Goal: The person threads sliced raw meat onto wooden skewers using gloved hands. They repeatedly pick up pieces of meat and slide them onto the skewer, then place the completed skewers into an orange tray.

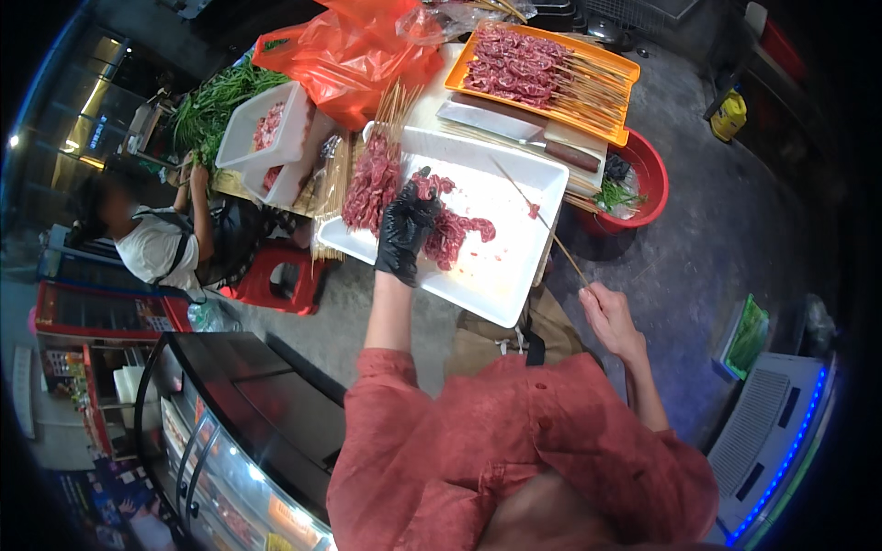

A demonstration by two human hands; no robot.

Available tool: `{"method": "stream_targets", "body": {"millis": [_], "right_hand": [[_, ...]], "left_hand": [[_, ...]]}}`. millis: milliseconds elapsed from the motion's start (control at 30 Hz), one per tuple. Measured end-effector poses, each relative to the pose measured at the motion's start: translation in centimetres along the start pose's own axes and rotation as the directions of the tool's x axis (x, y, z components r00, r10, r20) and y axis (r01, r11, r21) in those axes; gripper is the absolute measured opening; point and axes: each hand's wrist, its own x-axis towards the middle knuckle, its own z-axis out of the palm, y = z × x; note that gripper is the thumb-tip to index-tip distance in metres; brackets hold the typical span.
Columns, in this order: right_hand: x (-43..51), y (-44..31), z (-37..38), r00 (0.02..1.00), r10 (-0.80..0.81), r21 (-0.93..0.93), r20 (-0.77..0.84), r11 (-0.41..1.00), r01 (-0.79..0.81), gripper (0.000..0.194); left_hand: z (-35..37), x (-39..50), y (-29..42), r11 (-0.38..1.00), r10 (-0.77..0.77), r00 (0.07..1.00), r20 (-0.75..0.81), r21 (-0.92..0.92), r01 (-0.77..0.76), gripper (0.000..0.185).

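My left hand [408,231], in a black glove, pinches a strip of raw red meat [435,184] over a white plastic tray [510,289]. Bare, my right hand [610,318] grips the lower end of a bamboo skewer [566,255] beyond the tray's right edge. The skewer slants over the tray, with one small piece of meat [534,210] on it. Loose meat strips [451,237] lie in the tray beside the glove. At the tray's left side, a stack of loaded meat skewers [368,182] rests with its bare sticks pointing away from me.
An orange tray [475,86] of meat skewers stands behind a cleaver [493,118]. Left are plastic tubs [238,148], bare skewers [331,186], leafy greens [227,96] and an orange-red plastic bag [351,55]. A red bucket [658,182] is at right. A person [162,241] sits at left handling greens.
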Motion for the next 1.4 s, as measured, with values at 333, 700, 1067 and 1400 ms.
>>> {"method": "stream_targets", "body": {"millis": [333,700,1067,1400], "right_hand": [[0.3,-1.0,-0.1,1.000,0.026,-0.099,0.015,0.995,-0.024,0.032],[0.2,-0.9,-0.2,1.000,0.021,-0.254,-0.006,0.967,-0.021,0.034],[1.1,-1.4,-0.8,0.999,-0.044,-0.321,0.011,0.946,0.045,0.033],[2.4,-2.1,-1.3,0.992,-0.127,-0.391,0.007,0.912,0.120,0.034]], "left_hand": [[4.1,-2.3,-3.1,0.938,0.206,0.970,0.133,0.257,-0.234,0.066],[6.9,-3.0,-3.8,0.941,0.274,0.946,0.175,0.151,-0.301,0.063],[7.6,-3.3,-3.8,0.969,0.232,0.961,0.151,0.047,-0.242,0.060],[8.4,-3.6,-3.8,0.942,0.243,0.955,0.170,0.191,-0.274,0.060]]}}
